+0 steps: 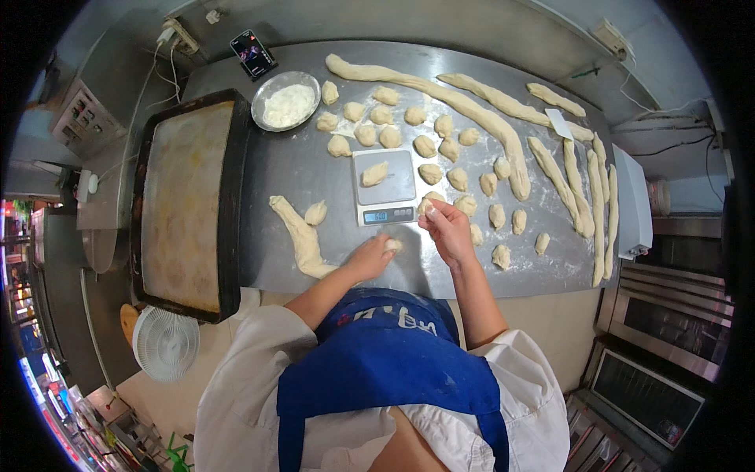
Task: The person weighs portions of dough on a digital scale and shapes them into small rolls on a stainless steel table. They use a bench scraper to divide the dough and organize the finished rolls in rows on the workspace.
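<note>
Just in front of the digital scale (384,213), my left hand (371,259) has its fingers around a small lump of dough (393,244) low over the steel table. My right hand (451,233) pinches another dough piece (424,206) between thumb and fingers, beside the scale's right edge. One dough piece (374,174) rests on the weighing plate, and the scale's display is lit. Left of my hands lie a thick bent strip of dough (298,236) and a small piece (316,213) touching it. Several rounded dough pieces (424,146) are spread behind and right of the scale.
A large dark-rimmed baking tray (229,206) stands at the left. Behind it are a metal bowl of flour (289,106) and a phone on a stand (253,54). Long dough ropes (472,109) lie across the back and right, with a white scraper (558,123) on one.
</note>
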`<state>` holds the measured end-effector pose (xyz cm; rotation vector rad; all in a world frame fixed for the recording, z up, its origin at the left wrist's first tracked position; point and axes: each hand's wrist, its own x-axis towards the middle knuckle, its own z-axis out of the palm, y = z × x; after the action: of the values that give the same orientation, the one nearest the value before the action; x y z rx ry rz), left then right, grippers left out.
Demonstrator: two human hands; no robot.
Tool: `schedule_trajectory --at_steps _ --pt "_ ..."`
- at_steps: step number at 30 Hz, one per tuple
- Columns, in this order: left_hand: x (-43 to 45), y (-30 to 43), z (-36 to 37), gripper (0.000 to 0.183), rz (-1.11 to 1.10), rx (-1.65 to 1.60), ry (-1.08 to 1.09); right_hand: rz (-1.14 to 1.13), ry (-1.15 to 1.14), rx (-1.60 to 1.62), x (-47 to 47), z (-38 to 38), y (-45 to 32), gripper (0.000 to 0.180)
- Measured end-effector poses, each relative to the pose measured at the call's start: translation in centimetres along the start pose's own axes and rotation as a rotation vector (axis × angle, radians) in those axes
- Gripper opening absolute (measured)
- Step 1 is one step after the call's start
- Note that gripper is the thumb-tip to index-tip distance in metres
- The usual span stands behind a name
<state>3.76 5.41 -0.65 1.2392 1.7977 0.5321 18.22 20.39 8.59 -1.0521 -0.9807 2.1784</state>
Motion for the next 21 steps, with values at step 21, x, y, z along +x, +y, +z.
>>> schedule_trajectory --at_steps 21 --pt "-2.7 -2.2 0.8 0.043 -0.008 -0.268 0.082 -0.009 -0.026 -0.011 -2.5 3.1 -0.4 0.031"
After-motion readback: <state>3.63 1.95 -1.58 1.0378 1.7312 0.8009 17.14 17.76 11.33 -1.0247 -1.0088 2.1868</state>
